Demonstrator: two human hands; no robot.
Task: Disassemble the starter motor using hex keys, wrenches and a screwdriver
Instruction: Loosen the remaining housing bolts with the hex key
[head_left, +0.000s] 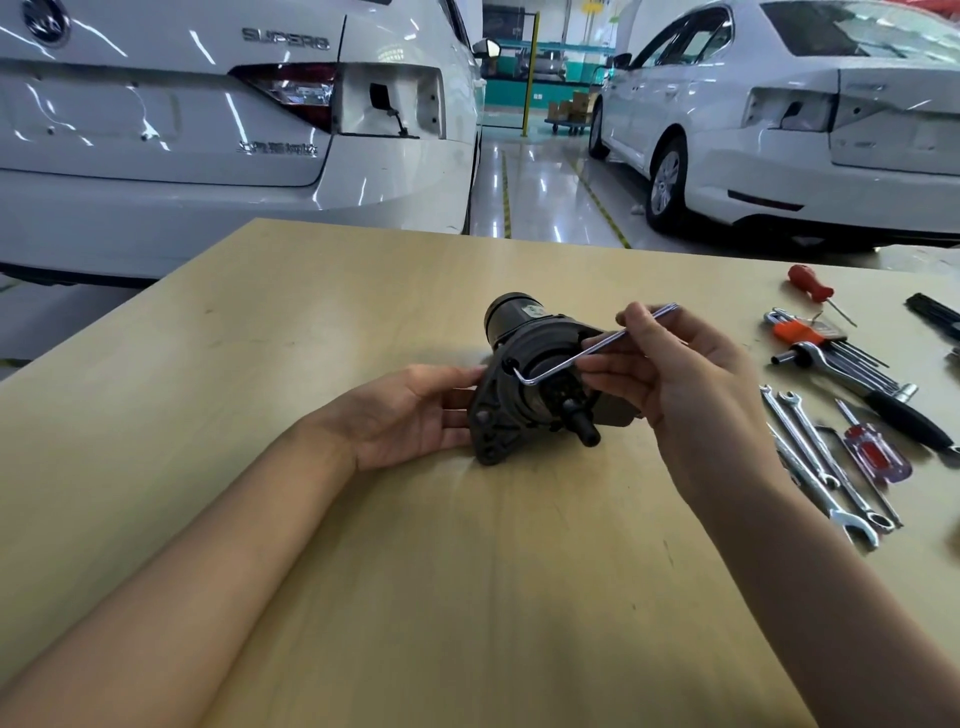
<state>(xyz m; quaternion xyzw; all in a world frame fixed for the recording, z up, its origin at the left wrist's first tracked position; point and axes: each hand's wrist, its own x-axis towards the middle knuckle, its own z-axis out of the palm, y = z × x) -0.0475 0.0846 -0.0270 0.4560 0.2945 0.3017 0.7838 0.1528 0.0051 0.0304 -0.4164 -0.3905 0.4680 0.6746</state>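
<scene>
The starter motor (540, 379), judged heavy and rigid, is steadied by the left hand (410, 415), fingers straight against its flange; the hex key (582, 353) is pinched between right hand (691, 374) fingertips.

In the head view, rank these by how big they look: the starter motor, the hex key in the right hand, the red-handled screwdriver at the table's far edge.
1. starter motor, clearly largest.
2. hex key, long but thin.
3. red-handled screwdriver, smallest, though it lies farther from the camera, so its true length against the key's is unsure.
</scene>
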